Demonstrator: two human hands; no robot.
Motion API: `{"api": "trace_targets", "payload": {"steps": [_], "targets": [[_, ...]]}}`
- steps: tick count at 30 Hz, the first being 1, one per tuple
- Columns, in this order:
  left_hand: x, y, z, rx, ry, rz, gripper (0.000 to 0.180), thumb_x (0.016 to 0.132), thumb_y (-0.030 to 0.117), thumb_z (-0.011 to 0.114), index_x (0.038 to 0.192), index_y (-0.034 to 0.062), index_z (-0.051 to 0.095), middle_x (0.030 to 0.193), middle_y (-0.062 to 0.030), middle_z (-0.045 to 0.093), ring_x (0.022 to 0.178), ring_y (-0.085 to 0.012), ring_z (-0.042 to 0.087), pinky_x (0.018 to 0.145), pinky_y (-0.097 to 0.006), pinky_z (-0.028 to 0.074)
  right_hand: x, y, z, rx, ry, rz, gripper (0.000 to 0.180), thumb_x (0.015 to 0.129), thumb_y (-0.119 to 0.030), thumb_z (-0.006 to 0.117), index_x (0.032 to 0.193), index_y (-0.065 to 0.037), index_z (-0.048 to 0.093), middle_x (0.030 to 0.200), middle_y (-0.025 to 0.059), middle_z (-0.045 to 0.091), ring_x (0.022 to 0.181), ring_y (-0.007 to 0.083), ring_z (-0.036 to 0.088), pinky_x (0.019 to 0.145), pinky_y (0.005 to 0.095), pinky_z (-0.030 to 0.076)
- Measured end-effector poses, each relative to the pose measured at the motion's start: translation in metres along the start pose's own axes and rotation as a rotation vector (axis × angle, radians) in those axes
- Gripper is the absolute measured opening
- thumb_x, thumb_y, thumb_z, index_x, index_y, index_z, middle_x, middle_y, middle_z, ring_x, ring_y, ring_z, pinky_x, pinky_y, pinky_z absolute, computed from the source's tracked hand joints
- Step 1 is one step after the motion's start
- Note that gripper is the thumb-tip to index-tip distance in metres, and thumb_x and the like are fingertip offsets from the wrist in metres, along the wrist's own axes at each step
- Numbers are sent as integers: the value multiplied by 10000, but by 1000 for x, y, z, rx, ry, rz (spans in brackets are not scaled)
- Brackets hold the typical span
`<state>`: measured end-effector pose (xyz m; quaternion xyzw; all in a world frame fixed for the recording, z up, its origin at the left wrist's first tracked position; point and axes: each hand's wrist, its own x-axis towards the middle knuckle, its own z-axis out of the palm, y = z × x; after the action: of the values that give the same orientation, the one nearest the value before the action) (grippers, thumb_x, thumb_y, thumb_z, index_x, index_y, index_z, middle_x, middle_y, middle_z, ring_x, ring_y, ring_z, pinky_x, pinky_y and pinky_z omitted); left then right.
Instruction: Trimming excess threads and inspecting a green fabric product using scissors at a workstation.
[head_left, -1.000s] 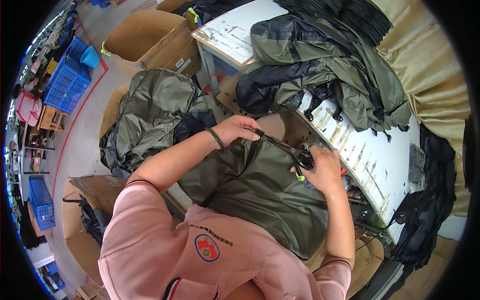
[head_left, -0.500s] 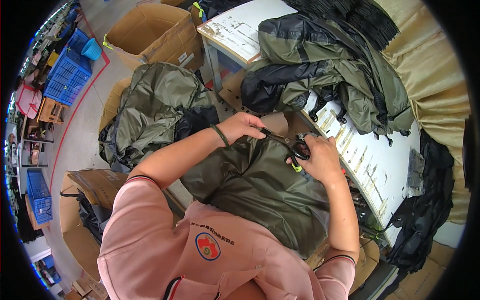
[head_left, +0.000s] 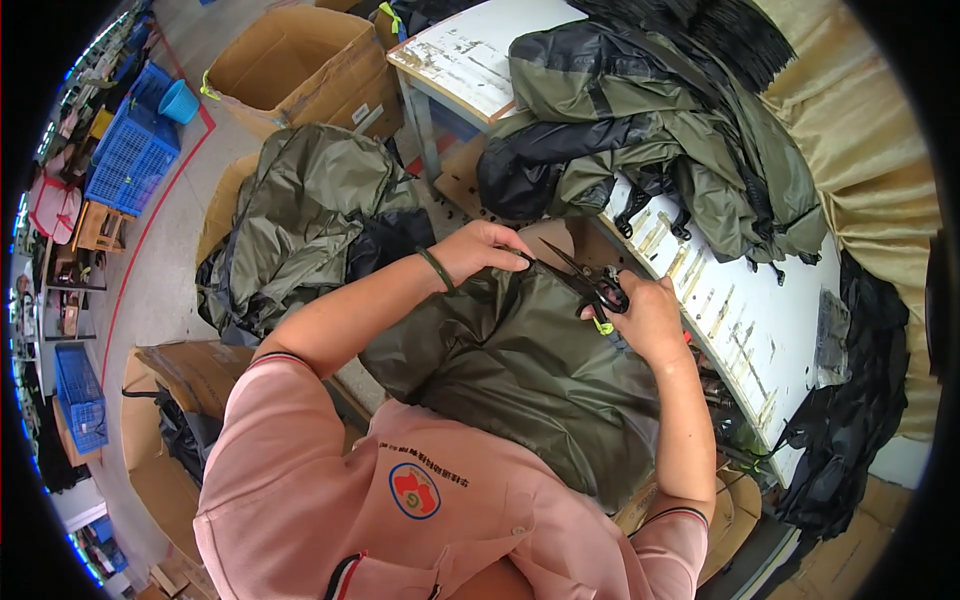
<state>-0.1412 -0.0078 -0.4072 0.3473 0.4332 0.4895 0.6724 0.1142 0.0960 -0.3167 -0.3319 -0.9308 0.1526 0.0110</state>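
My right hand [head_left: 648, 316] is closed round the black handles of a pair of scissors [head_left: 584, 272]. Their blades are parted and point up and left, toward my left hand [head_left: 484, 250]. Thumb and fingers of that hand pinch a dark upper edge of an olive-green fabric piece [head_left: 530, 370]; the exact bit between the fingertips is too small to make out. The shiny cloth lies spread in folds over my lap. A yellow-green tag or ribbon [head_left: 603, 327] hangs by the scissor handles.
At the right stands a worn white table [head_left: 735, 330] with olive and black sewn pieces [head_left: 640, 130] heaped on it. Another olive bundle [head_left: 310, 210] fills a carton at left. A large cardboard box [head_left: 300, 65] stands behind. Black cloth [head_left: 865, 400] hangs off the table's right side.
The scissor blades, nearly together before, are now spread apart. My right hand has shifted slightly right, and the blade tips sit a little higher. My left hand keeps its pinch.
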Motion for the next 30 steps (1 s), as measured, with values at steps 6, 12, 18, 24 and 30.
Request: {"api": "trace_targets", "payload": {"steps": [6, 12, 18, 24, 30], "targets": [[-45, 18, -42, 233, 367, 258, 124, 842, 114, 648, 937, 35, 656, 917, -13, 634, 910, -112, 574, 853, -259, 438, -14, 33, -13, 12, 196, 142, 404, 659, -375, 804, 752, -57, 573, 644, 106, 628, 637, 331, 609, 701, 392, 442], [-207, 66, -224, -322, 1208, 569, 373, 835, 287, 609, 1047, -19, 631, 1021, -108, 645, 935, -236, 615, 869, -371, 488, -44, 127, -51, 294, 502, 453, 360, 731, -275, 791, 871, -13, 587, 632, 110, 587, 560, 214, 533, 580, 348, 453], [-402, -42, -330, 605, 2557, 231, 266, 891, 192, 499, 1016, -11, 617, 964, -216, 640, 850, -328, 623, 762, -437, 494, -19, 210, -64, 408, 829, 544, 442, 738, -331, 793, 880, 32, 583, 701, 99, 622, 621, 163, 542, 604, 320, 455], [-305, -132, -237, 1766, 1937, -122, 558, 766, 67, 530, 1322, 80, 473, 1343, -200, 466, 1189, -378, 492, 967, -472, 402, 33, 280, -66, 850, 1006, 746, 331, 776, -261, 786, 882, -36, 568, 681, 31, 593, 575, 130, 550, 524, 272, 418], [-201, -97, -138, 1843, 930, -132, 912, 679, 190, 648, 1487, 112, 230, 1550, -168, 155, 1435, -327, 138, 1112, -586, 106, 44, 316, -69, 1207, 1372, 711, 269, 735, -74, 776, 909, 0, 585, 753, 74, 622, 603, 182, 579, 532, 313, 442]]}}
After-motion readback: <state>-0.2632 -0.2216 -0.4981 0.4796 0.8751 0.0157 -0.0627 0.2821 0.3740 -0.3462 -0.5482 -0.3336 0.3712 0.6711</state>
